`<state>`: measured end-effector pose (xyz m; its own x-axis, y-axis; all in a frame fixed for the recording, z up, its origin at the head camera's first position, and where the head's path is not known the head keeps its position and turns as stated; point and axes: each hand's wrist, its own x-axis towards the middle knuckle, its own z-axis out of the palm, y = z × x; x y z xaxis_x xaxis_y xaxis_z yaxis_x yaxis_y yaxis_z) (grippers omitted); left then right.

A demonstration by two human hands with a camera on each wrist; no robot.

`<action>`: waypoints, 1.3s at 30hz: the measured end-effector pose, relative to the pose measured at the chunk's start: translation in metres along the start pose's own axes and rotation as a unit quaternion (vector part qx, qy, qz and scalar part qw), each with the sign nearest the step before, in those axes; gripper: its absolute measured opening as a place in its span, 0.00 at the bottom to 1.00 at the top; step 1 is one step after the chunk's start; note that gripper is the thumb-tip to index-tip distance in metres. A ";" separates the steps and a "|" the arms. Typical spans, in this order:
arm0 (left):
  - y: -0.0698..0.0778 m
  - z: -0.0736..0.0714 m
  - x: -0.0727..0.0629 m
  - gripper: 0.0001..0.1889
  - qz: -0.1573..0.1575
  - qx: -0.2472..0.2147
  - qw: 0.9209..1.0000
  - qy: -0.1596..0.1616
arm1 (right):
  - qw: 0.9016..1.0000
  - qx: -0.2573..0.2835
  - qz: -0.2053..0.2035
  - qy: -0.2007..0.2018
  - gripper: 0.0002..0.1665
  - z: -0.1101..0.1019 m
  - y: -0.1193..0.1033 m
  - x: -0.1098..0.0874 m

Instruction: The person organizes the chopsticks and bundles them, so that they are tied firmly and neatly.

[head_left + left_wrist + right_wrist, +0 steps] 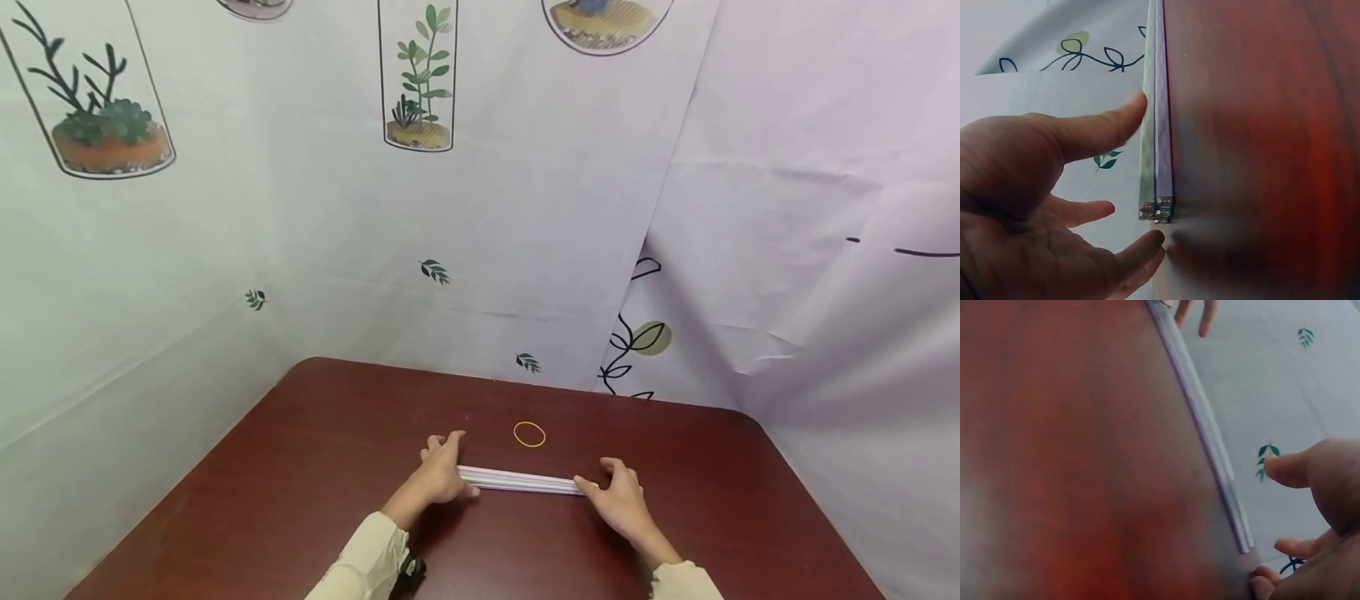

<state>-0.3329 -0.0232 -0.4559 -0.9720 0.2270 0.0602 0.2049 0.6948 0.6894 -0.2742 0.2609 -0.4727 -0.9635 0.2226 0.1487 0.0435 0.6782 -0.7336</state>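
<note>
A bundle of long, thin pastel strips (pixel 519 481) lies crosswise on the table, pale green and lilac showing in the left wrist view. At its left end is my left hand (pixel 441 475), thumb apart from the fingers. The left thumb (pixel 1132 115) lies right against the green strip (pixel 1149 144), while the fingers stretch past the squared-off ends. My right hand (pixel 618 500) is at the opposite end, thumb and fingers spread. From the right wrist, the right hand (pixel 1319 506) shows beside the lilac strip (pixel 1200 425), its lower fingertips close to the tip.
Just beyond the bundle, a thin yellow ring like a rubber band (pixel 529 446) lies flat. The dark red-brown table (pixel 337 417) has rounded far corners. White cloth (pixel 525 208) printed with plants hangs behind it and along both sides.
</note>
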 end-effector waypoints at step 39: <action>-0.008 -0.006 0.000 0.12 0.107 0.110 0.986 -0.058 | 0.965 -0.077 -0.223 -0.117 0.09 -0.007 0.028 0.015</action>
<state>-0.3355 -0.0321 -0.4571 -0.8866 0.4524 0.0957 0.4367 0.7509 0.4954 -0.2854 0.2876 -0.4863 -0.9279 -0.2668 0.2603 -0.3677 0.7696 -0.5219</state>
